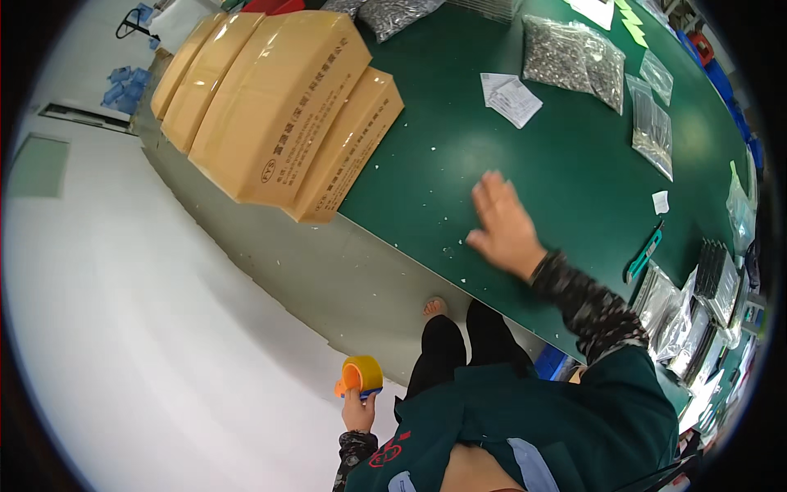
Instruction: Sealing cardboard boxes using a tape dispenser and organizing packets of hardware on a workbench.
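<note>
My left hand is closed round the handle of a tape dispenser, which has an orange and blue body and carries a roll of yellow tape. It hangs low at my left side, away from the table. Over the near part of the green table, my right hand is stretched out flat with its fingers extended and holds nothing. Small white scraps lie on the tabletop around it. Whether the palm touches the surface I cannot tell.
Taped brown cartons stand at the table's left end. Beyond my right hand lie paper slips and bags of small parts. A teal utility knife lies at the right, near stacked bagged items. A white wall fills the left.
</note>
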`<act>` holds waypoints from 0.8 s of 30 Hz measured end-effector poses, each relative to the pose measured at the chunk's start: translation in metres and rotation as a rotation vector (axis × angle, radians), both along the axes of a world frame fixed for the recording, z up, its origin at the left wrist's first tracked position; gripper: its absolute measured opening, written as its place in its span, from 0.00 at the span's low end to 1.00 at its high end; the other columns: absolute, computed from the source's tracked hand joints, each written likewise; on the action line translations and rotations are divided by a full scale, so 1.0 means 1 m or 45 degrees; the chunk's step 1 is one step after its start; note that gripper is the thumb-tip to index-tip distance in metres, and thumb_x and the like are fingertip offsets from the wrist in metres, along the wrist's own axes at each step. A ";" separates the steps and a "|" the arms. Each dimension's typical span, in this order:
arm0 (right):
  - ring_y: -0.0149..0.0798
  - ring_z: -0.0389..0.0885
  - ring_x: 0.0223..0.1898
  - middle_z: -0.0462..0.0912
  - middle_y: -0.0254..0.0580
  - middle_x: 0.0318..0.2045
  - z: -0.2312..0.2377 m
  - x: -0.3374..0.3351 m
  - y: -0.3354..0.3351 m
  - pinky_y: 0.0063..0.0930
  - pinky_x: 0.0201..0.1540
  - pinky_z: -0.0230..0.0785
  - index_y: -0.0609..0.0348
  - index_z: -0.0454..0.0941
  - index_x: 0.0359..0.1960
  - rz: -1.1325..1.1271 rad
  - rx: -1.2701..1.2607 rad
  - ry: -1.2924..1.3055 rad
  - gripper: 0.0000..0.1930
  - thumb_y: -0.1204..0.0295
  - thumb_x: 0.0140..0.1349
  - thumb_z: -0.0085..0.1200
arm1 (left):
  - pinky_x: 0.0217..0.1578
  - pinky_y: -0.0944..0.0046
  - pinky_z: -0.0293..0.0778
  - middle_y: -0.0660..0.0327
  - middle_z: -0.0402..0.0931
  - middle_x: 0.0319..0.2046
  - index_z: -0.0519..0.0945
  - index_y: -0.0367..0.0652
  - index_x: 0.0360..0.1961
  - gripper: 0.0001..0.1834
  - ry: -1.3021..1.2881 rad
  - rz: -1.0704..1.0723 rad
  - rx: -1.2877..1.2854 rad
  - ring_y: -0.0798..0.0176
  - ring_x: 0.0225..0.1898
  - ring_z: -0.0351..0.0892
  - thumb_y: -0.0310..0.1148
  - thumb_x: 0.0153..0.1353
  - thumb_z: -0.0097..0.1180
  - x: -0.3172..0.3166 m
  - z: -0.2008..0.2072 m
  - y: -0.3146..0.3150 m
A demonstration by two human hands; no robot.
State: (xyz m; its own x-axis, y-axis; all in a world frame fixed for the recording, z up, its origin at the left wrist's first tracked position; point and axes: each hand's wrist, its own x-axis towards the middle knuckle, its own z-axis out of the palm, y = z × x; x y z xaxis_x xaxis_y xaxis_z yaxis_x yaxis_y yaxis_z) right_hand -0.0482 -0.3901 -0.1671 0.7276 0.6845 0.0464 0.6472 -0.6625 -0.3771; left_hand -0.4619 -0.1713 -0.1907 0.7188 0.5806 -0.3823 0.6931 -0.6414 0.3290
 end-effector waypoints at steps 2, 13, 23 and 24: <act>0.54 0.46 0.65 0.52 0.61 0.61 0.013 -0.053 0.038 0.44 0.65 0.37 0.69 0.55 0.59 0.270 0.030 0.199 0.38 0.55 0.52 0.51 | 0.32 0.54 0.70 0.49 0.70 0.35 0.69 0.37 0.36 0.19 -0.032 -0.002 -0.047 0.44 0.35 0.72 0.38 0.49 0.59 0.001 -0.003 0.001; 0.56 0.46 0.64 0.53 0.62 0.60 -0.043 0.113 0.086 0.43 0.64 0.40 0.71 0.55 0.58 -0.178 0.344 -0.284 0.32 0.60 0.57 0.46 | 0.32 0.53 0.70 0.50 0.71 0.36 0.70 0.38 0.36 0.20 0.085 0.092 -0.028 0.44 0.36 0.73 0.40 0.47 0.60 -0.040 -0.023 -0.002; 0.53 0.44 0.65 0.54 0.56 0.61 -0.006 -0.060 0.156 0.45 0.65 0.37 0.66 0.61 0.57 0.871 0.518 0.378 0.31 0.56 0.56 0.47 | 0.33 0.51 0.71 0.49 0.71 0.36 0.70 0.38 0.37 0.21 0.156 0.129 -0.054 0.44 0.36 0.73 0.42 0.48 0.59 -0.045 -0.031 0.000; 0.53 0.47 0.64 0.57 0.55 0.60 0.008 -0.047 0.156 0.44 0.64 0.40 0.66 0.62 0.55 0.711 0.419 0.189 0.31 0.58 0.54 0.49 | 0.33 0.51 0.71 0.49 0.71 0.36 0.70 0.37 0.37 0.22 0.095 0.168 -0.057 0.44 0.36 0.73 0.42 0.48 0.59 -0.046 -0.034 0.000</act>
